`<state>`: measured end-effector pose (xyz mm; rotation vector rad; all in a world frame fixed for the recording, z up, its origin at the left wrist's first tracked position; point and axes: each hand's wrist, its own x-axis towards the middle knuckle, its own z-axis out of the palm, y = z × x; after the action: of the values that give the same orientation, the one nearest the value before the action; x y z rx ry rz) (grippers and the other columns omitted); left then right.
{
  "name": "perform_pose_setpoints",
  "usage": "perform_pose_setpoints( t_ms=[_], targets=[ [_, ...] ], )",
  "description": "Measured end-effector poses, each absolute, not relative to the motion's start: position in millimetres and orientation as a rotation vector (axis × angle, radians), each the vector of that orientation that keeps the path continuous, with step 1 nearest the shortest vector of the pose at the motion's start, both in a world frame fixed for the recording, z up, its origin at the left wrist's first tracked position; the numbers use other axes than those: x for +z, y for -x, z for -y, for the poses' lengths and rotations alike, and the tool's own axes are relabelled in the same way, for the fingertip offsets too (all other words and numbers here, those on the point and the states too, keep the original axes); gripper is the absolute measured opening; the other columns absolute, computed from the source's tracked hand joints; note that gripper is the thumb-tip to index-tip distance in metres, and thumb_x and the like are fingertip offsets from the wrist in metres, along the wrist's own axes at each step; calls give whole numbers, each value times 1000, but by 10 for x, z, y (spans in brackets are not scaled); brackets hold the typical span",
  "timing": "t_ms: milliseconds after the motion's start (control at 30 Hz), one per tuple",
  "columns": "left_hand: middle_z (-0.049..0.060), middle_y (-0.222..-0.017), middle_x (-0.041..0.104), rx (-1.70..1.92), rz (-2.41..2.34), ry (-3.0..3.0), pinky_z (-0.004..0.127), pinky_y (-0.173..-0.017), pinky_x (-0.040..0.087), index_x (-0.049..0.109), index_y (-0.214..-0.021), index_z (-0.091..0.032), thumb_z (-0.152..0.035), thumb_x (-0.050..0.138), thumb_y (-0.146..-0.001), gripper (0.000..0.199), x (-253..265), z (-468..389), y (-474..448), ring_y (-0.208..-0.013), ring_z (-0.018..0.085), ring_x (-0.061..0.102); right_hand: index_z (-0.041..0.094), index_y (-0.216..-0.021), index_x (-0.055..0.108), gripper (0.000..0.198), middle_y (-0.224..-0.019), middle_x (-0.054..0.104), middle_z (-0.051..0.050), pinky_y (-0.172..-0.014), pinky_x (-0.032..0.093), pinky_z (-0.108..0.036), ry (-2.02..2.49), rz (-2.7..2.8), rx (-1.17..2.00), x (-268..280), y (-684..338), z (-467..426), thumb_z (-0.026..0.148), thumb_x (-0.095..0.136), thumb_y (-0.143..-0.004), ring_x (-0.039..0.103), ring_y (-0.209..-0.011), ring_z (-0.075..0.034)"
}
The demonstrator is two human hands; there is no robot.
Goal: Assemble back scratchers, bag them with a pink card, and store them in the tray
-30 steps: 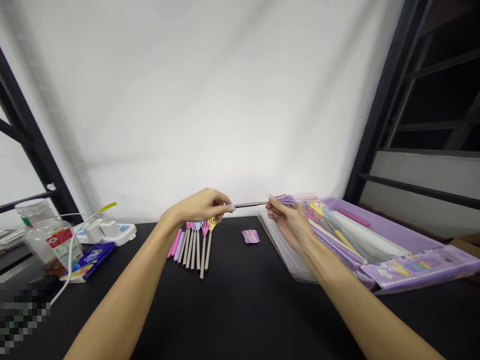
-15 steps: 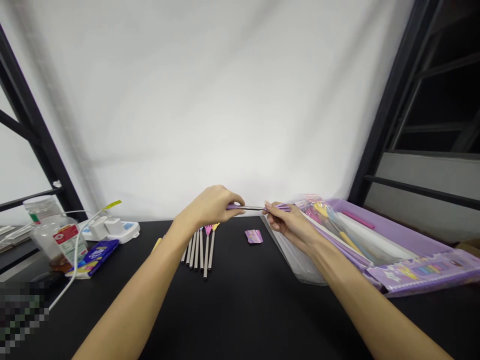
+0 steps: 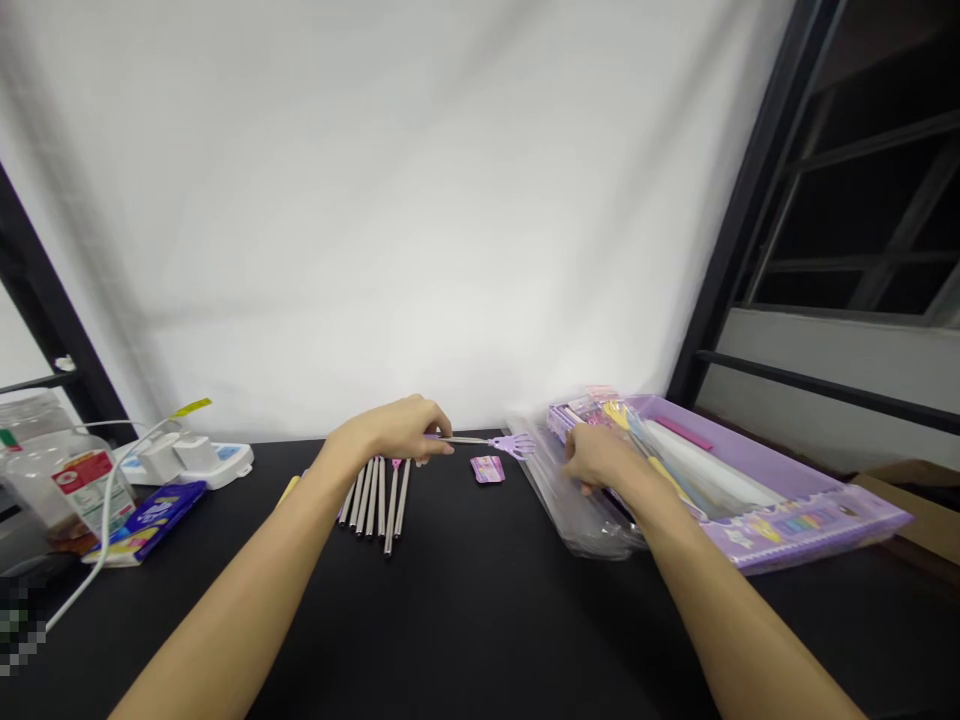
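Note:
My left hand (image 3: 405, 428) is closed on the handle end of a back scratcher (image 3: 465, 440) with a thin metal rod and a purple claw-shaped head. The scratcher is held nearly level above the table, its head pointing right. Below that hand lies a row of several metal-rod back scratchers (image 3: 379, 500), their upper ends partly hidden by it. My right hand (image 3: 604, 455), slightly blurred, is over clear plastic bags (image 3: 570, 510) at the near left edge of a purple box (image 3: 780, 470). Its fingers are curled, and what they pinch is hidden.
A small pink-purple packet (image 3: 487, 469) lies mid-table. Wrapped items fill part of the purple box. At left are a power strip (image 3: 225, 462) with plugs, a white cable, a blue snack pack (image 3: 150, 520) and a clear jar (image 3: 45, 470). A cardboard box (image 3: 915, 510) stands far right.
My right hand has let go of the scratcher's head end and moved right and down to the plastic bags. The left hand keeps the scratcher. The view has shifted right.

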<state>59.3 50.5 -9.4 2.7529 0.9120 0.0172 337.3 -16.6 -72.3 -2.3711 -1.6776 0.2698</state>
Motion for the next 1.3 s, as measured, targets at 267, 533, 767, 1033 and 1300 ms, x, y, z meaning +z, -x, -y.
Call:
perform_pose_setpoints(
  t_ms=[267, 533, 767, 1033, 1300],
  targets=[
    [2, -69, 69, 8, -925, -2726, 25, -59, 40, 65, -81, -17, -41, 54, -85, 26, -83, -494, -580, -61, 14, 60, 15, -57, 66, 20, -51, 63, -8, -57, 42, -29, 2423, 1693, 115, -730, -3410, 122, -3, 61, -49, 67, -66, -28],
    [1, -67, 68, 33, -874, -2732, 24, -57, 39, 62, -73, -17, -38, 55, -85, 25, -49, -500, -554, -59, 12, 58, 19, -83, 58, 16, -86, 71, -4, -65, 44, -25, 1897, 1786, 211, -625, -3326, 217, 35, 54, -85, 67, -76, -18],
    [2, -66, 67, 53, -892, -2716, 25, -57, 38, 64, -72, -17, -38, 56, -84, 26, -11, -521, -500, -59, 13, 57, 20, -75, 50, 25, -67, 66, -3, -61, 43, -27, 1603, 1680, 346, -727, -3151, 152, 42, 54, -86, 64, -64, -19],
    [2, -68, 68, -4, -865, -2676, 25, -56, 36, 68, -75, -17, -38, 56, -83, 26, -4, -613, -370, -59, 12, 56, 23, -118, 59, 56, -87, 69, -2, -81, 52, -33, 1306, 1467, 626, -717, -3143, 159, 30, 79, -66, 69, -83, -21],
    [3, -67, 68, -6, -827, -2679, 24, -57, 37, 70, -75, -16, -38, 57, -83, 27, 12, -594, -372, -60, 12, 57, 23, -95, 52, 54, -68, 65, 2, -87, 58, -34, 1154, 1031, 1067, -882, -3220, 67, 18, 88, -55, 71, -78, -21]
  ],
)
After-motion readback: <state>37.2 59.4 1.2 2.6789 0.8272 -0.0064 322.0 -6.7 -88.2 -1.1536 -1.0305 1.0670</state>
